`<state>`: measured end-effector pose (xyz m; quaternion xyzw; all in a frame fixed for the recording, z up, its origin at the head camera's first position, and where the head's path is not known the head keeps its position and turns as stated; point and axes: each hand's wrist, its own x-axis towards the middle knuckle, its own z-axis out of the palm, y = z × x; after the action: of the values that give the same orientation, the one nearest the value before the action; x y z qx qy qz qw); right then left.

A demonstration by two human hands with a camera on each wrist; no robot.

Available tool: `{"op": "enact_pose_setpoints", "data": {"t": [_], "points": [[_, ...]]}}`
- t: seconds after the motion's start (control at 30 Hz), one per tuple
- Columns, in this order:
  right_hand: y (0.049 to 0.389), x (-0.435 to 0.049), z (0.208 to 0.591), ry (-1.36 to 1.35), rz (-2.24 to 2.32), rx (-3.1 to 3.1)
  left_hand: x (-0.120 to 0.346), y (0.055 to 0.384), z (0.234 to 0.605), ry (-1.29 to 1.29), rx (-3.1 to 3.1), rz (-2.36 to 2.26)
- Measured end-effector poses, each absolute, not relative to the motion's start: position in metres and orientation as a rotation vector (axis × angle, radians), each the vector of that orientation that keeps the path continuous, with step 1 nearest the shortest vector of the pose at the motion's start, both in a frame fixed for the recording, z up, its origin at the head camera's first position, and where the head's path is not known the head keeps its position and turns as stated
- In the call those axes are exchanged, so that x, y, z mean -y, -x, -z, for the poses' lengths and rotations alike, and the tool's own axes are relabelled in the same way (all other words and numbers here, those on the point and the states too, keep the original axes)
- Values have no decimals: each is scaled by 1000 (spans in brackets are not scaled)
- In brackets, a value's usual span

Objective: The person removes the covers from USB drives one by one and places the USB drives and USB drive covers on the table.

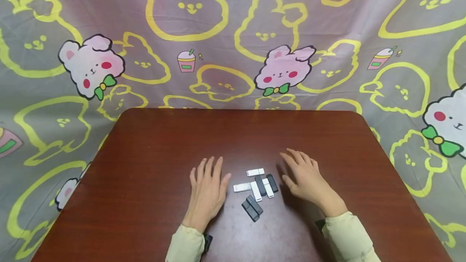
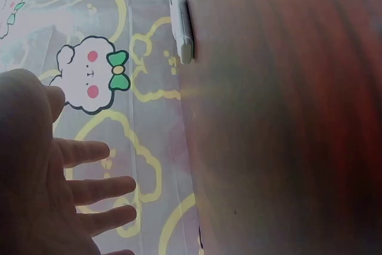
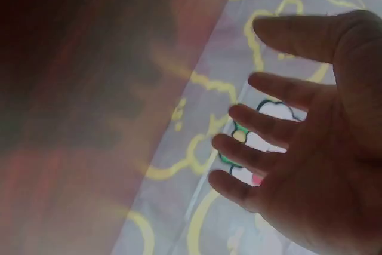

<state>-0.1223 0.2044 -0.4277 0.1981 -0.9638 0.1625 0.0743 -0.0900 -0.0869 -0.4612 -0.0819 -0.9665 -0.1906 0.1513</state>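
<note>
Several white and dark USB flash drives lie loosely grouped on the table between the two hands. In the head view one white flash drive (image 1: pixel 255 172) lies apart at the back, and another white flash drive (image 1: pixel 242 187) points toward the left hand. A dark flash drive (image 1: pixel 272 182) is nearest the right hand. Two dark flash drives (image 1: pixel 252 208) sit side by side at the front. To the left of the group is the left hand (image 1: pixel 206 191), fingers spread and holding nothing. On the other side, the right hand (image 1: pixel 303 175) hovers with relaxed fingers, also holding nothing.
The brown wooden table (image 1: pixel 153 144) has rounded far corners. Behind it and along both sides hangs a grey cloth (image 1: pixel 218 7) printed with yellow outlines and cartoon bears. Each wrist has a dark strapped device below the pale sleeve (image 1: pixel 346 235).
</note>
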Motion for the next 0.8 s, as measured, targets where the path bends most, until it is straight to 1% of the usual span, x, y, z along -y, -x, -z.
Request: {"op": "enact_pose_setpoints", "data": {"t": [0.2,0.33,0.8], "points": [[128,-194,422,-836,-447,3004,86,90,460,255,2775,532],[132,-189,419,-937,-449,3103,85,91,458,258,2774,525],[141,-179,422,-987,-386,3189,80,88,456,252,2814,505]]}}
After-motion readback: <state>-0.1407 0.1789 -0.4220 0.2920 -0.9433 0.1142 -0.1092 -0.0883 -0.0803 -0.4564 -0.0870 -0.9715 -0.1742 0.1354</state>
